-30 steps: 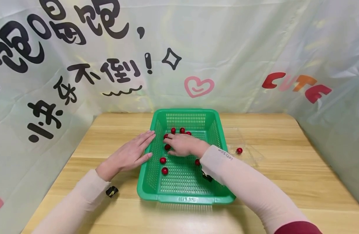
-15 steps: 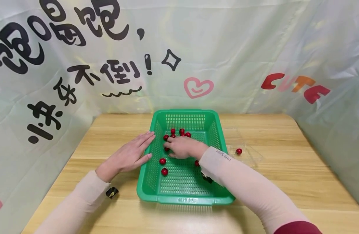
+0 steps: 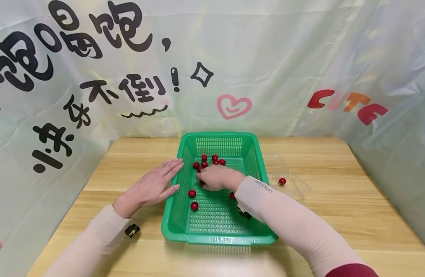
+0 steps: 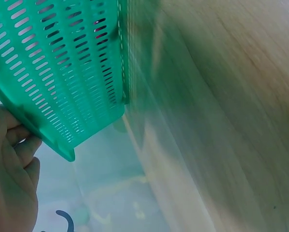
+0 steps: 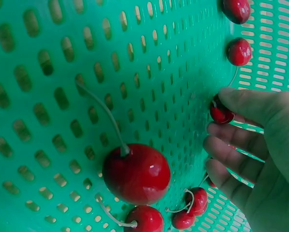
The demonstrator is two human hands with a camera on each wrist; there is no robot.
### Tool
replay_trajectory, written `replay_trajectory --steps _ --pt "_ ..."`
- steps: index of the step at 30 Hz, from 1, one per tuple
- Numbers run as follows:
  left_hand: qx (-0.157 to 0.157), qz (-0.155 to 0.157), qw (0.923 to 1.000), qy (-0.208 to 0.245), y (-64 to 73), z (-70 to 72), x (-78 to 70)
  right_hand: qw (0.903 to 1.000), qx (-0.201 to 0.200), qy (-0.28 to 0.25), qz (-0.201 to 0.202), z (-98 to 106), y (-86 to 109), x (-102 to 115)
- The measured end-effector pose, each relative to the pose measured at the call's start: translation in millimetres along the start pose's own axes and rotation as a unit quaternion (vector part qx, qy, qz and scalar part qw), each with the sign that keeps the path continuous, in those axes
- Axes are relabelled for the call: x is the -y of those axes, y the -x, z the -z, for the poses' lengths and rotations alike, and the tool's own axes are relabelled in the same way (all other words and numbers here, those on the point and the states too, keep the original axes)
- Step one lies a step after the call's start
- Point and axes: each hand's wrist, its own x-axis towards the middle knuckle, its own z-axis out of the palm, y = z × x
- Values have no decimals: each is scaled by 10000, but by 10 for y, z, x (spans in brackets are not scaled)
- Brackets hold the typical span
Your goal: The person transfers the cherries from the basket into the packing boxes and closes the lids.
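A green slotted plastic basket (image 3: 219, 239) stands on the table with several red cherries inside, some with pale stems. My right hand (image 3: 217, 177) reaches into it. In the right wrist view, its thumb and forefinger pinch one cherry (image 5: 221, 111) just over the basket floor. Behind that hand lies a cluster of cherries (image 3: 204, 164). Two cherries, one of them the nearer cherry (image 3: 194, 206), lie apart at the left, and another cherry (image 3: 232, 196) is partly hidden by the right wrist. My left hand (image 3: 151, 184) rests with extended fingers on the basket's left rim.
On the wooden table (image 3: 337, 215), right of the basket, a single cherry (image 3: 282, 181) lies on a thin clear plastic sheet (image 3: 297, 188). A pale printed cloth (image 3: 274, 69) hangs behind and at both sides of the table.
My right hand has drawn slightly toward me and to the right, with its fingers closing on the cherry. More of the rear cluster shows. The left hand stays on the rim.
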Motion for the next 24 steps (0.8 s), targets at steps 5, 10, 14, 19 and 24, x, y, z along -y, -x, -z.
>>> replay_trajectory --steps 5,10,14,19,24 --pt "-10 -28 10000 12 10 -4 3 9999 -28 -104 5 1 3 13" --pt "-55 -71 10000 -1 4 -8 18 9994 -157 -300 2 55 18 10" --pt "-77 -82 9999 8 2 -11 27 9987 -264 -427 -52 104 32 8" --pt "-58 -47 10000 34 9 -11 25 9976 -457 -526 21 127 39 5" --pt "-64 -42 10000 33 9 -9 18 9961 -671 -560 97 171 59 2"
